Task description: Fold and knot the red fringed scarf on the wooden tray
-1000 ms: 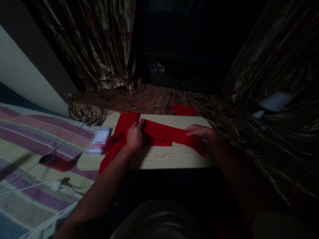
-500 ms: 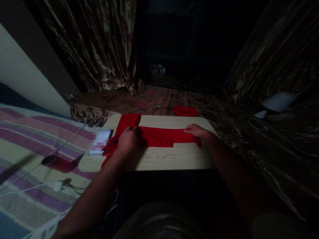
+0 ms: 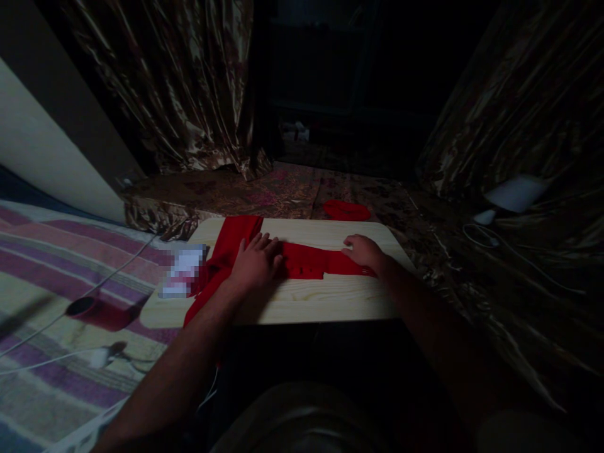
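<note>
A red scarf-like cloth (image 3: pixel 302 261) with a fringed end lies across a pale wooden table. Its left part folds over into a strip (image 3: pixel 233 233) running toward the table's far edge, and more of it hangs at the near left. My left hand (image 3: pixel 257 261) rests palm down on the cloth near that fold, fingers spread. At the cloth's right end is my right hand (image 3: pixel 365 251), loosely curled, with a small gap between thumb and forefinger. Whether its underside presses on the cloth is hidden.
The wooden table (image 3: pixel 302 305) has a blurred phone-like slab (image 3: pixel 185 267) at its left. Beyond its far edge lies another red piece (image 3: pixel 346 211). A red cylinder (image 3: pixel 101 313) and white cables lie on the striped bed cover (image 3: pixel 42 264). A white lamp (image 3: pixel 516 192) stands right.
My left hand has opened from a closed grip and lies flat, slightly further right. My right hand's pinch on the cloth's upper edge has loosened, and the cloth's right end sits lower.
</note>
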`<action>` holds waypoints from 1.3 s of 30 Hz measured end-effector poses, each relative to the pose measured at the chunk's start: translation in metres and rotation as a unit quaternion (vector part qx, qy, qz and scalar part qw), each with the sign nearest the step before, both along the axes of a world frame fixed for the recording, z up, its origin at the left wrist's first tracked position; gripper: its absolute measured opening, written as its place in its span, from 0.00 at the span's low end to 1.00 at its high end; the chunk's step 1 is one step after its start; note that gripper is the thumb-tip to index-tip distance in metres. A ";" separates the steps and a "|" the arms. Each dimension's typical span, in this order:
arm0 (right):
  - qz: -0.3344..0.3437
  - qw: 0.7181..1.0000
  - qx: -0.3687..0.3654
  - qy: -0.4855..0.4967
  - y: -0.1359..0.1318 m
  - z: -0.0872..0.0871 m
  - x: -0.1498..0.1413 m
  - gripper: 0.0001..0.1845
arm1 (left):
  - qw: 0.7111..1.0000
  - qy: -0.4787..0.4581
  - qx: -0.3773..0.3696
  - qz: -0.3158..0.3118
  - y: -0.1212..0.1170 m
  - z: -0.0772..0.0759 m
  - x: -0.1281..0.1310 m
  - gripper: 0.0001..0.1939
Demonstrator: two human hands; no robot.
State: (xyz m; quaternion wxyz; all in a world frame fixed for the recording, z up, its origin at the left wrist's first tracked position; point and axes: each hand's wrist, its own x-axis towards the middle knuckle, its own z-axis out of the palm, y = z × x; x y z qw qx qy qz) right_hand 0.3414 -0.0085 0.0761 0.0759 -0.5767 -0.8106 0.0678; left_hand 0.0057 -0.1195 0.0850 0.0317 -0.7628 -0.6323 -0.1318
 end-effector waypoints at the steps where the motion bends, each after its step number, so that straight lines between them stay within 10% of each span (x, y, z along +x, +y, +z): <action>1: 0.028 0.999 0.010 0.018 -0.006 -0.001 -0.010 0.17 | 1.000 0.003 -0.014 0.004 0.001 -0.004 0.000 0.30; 15: 0.174 0.983 0.019 0.053 -0.053 -0.050 -0.106 0.47 | 0.996 -0.019 -0.063 0.067 -0.006 -0.053 0.006 0.37; 29: 0.084 0.990 0.111 0.027 -0.038 -0.063 0.002 0.29 | 0.992 -0.097 -0.075 -0.033 0.017 -0.049 0.096 0.41; 39: 0.053 0.992 0.116 0.025 -0.038 -0.068 0.015 0.31 | 0.995 -0.097 -0.012 -0.026 0.018 -0.066 0.059 0.39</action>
